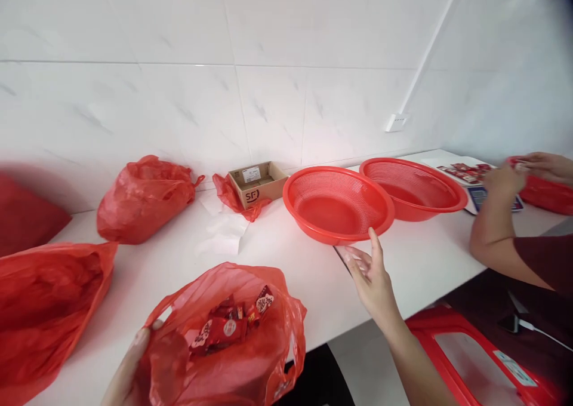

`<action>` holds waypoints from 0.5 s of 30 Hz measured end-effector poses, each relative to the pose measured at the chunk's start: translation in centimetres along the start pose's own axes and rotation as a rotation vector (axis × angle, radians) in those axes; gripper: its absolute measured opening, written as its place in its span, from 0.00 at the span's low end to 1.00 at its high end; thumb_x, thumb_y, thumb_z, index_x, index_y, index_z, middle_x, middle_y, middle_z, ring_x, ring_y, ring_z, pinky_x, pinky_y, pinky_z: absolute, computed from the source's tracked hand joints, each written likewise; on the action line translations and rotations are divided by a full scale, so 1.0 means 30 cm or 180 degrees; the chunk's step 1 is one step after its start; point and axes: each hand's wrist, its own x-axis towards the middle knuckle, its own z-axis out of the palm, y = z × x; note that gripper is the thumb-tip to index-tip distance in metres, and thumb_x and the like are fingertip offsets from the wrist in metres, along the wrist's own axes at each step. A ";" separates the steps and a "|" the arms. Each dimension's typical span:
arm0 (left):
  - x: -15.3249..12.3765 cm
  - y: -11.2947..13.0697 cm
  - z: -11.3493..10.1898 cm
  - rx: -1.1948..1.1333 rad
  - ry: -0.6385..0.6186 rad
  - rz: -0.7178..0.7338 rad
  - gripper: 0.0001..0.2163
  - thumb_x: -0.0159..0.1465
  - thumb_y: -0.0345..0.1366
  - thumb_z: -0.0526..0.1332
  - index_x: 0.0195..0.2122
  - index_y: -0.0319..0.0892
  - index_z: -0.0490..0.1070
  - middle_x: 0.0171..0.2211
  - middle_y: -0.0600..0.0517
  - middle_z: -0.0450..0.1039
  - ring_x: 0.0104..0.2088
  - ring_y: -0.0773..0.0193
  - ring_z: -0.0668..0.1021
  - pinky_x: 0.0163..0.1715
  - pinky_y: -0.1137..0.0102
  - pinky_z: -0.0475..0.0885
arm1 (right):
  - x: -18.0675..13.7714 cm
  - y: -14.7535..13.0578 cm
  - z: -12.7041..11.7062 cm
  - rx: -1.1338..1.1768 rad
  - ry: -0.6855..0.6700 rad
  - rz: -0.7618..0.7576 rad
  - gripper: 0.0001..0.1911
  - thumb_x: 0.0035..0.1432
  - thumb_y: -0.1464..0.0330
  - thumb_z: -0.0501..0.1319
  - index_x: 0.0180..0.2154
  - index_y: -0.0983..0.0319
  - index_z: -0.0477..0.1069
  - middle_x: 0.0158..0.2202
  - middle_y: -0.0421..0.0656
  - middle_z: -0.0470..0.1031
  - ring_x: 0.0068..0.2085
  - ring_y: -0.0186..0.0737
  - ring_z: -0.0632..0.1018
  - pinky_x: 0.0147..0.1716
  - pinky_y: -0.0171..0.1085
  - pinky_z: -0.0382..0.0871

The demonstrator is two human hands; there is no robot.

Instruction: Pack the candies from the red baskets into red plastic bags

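My left hand (133, 367) grips the edge of a red plastic bag (233, 376) at the front of the table. The bag's mouth is spread, and several small red snack packets (222, 329) lie inside it. My right hand (369, 270) is at the near side of a red plastic colander (331, 212), fingers apart. Its index fingertip overlaps the colander's rim; whether it touches cannot be made out. No packets show in this colander. A second red colander (414, 215) stands to its right, slightly overlapped by the first.
A knotted red bag (145, 200) and a small cardboard box (264, 192) stand near the wall. Another open red bag (49, 310) lies at left. At right a co-worker's arms (496, 215) reach over a scale (481, 200). A red stool (430, 328) is below.
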 end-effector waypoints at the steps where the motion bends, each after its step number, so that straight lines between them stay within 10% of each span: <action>1: -0.017 -0.001 0.014 -0.0020 0.0026 0.0047 0.22 0.54 0.41 0.70 0.51 0.54 0.75 0.32 0.54 0.82 0.38 0.53 0.83 0.35 0.66 0.81 | -0.048 -0.021 0.020 0.0161 -0.0198 -0.0032 0.39 0.64 0.54 0.55 0.69 0.53 0.38 0.52 0.50 0.74 0.48 0.46 0.78 0.47 0.46 0.73; 7: -0.063 0.017 0.048 -0.0032 0.0055 0.0545 0.14 0.59 0.39 0.66 0.47 0.48 0.77 0.43 0.52 0.80 0.36 0.61 0.82 0.33 0.75 0.79 | -0.245 -0.065 0.139 0.0130 -0.2024 -0.0210 0.35 0.60 0.59 0.60 0.65 0.51 0.51 0.59 0.48 0.69 0.48 0.46 0.78 0.46 0.45 0.75; 15: -0.097 0.249 0.156 -0.0101 -0.0068 0.1532 0.10 0.67 0.30 0.55 0.35 0.40 0.76 0.32 0.56 0.79 0.30 0.71 0.79 0.31 0.79 0.78 | 0.099 -0.262 0.020 0.1371 -0.1500 -0.0139 0.21 0.58 0.62 0.61 0.52 0.56 0.63 0.32 0.40 0.75 0.29 0.38 0.76 0.26 0.37 0.73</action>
